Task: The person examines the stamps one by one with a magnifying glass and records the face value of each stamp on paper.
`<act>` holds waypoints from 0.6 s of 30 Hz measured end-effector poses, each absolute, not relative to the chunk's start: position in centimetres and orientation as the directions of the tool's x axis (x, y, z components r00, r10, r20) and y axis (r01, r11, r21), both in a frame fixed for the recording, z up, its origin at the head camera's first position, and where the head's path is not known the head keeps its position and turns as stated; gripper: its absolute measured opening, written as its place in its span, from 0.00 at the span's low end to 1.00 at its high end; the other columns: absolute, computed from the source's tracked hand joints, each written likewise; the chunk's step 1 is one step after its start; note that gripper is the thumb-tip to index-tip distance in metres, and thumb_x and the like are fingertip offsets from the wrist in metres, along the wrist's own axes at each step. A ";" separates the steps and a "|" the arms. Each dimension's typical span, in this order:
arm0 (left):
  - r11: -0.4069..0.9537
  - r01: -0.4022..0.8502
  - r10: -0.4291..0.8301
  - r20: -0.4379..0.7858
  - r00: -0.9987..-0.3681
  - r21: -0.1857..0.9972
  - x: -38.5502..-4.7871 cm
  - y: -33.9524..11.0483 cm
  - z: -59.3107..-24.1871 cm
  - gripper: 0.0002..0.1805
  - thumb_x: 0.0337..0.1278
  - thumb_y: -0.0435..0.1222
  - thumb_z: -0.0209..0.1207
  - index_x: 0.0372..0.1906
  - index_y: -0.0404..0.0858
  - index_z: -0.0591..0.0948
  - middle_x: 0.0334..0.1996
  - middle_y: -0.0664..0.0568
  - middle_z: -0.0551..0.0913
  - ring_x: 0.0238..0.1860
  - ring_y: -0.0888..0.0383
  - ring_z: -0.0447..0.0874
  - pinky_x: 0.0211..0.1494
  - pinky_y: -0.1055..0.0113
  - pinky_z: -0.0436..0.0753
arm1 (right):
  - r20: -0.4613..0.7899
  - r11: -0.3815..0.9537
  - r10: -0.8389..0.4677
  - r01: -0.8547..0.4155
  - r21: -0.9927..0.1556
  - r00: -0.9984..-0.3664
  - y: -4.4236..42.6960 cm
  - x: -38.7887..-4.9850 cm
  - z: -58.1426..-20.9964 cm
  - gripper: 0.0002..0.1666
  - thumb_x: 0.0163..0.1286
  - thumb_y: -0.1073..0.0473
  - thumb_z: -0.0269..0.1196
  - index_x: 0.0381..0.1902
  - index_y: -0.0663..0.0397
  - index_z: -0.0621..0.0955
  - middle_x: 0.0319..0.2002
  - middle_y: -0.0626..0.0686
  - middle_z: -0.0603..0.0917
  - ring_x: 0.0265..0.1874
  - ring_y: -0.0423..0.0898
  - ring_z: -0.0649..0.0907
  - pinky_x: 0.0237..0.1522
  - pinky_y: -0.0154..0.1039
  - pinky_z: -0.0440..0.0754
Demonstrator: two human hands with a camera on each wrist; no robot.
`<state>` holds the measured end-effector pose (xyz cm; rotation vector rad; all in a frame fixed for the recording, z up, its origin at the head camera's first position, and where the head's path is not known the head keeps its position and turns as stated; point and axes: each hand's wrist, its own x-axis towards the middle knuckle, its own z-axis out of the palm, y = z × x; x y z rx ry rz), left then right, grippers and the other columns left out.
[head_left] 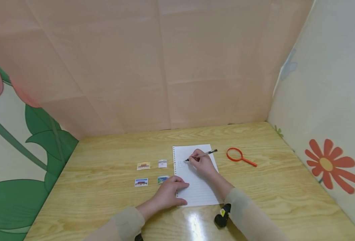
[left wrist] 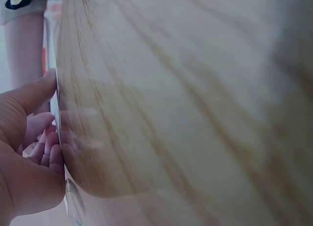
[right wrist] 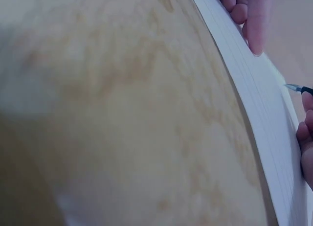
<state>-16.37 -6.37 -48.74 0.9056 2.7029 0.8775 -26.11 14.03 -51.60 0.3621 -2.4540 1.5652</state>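
Observation:
My right hand (head_left: 204, 164) grips a pen (head_left: 208, 153) over a lined sheet of paper (head_left: 200, 192) with punched holes along its left side. The pen's tip is at the upper left of the sheet, beside some faint handwritten marks (head_left: 181, 164). In the right wrist view, the pen's pointed tip (right wrist: 293, 87) shows just ahead of the fingertips. Lower down, my left hand (head_left: 168, 192) rests on the sheet's left edge with thumb and fingers spread apart. The left wrist view shows this hand (left wrist: 24, 152) from the side, low against the tabletop.
Several small stamp-like pictures, including a yellow one (head_left: 143, 166) and a blue one (head_left: 141, 182), lie left of the paper; the left hand is close to a green-blue one (head_left: 162, 179). A red magnifying glass (head_left: 249, 162) lies to the right. Walls border the wooden table (head_left: 105, 187).

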 end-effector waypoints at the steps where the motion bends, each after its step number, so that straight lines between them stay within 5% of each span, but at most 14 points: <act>1: 0.643 0.502 0.594 0.036 -0.803 0.579 -16.4 -6.4 -48.7 0.33 0.44 0.44 0.77 0.59 0.41 0.83 0.51 0.54 0.77 0.52 0.59 0.73 0.60 0.62 0.72 | 0.304 0.400 -0.092 -0.315 -0.861 -0.948 14.1 -26.1 -51.6 0.07 0.60 0.71 0.66 0.28 0.55 0.78 0.21 0.46 0.74 0.22 0.38 0.71 0.24 0.29 0.66; 18: 0.650 0.481 0.582 0.021 -0.813 0.588 -16.3 -6.4 -48.8 0.33 0.44 0.44 0.76 0.59 0.42 0.82 0.51 0.54 0.77 0.52 0.59 0.73 0.60 0.61 0.72 | 0.274 0.438 -0.019 -0.255 -0.862 -0.961 14.4 -25.7 -51.5 0.04 0.59 0.69 0.65 0.30 0.57 0.79 0.24 0.48 0.77 0.24 0.40 0.73 0.27 0.29 0.69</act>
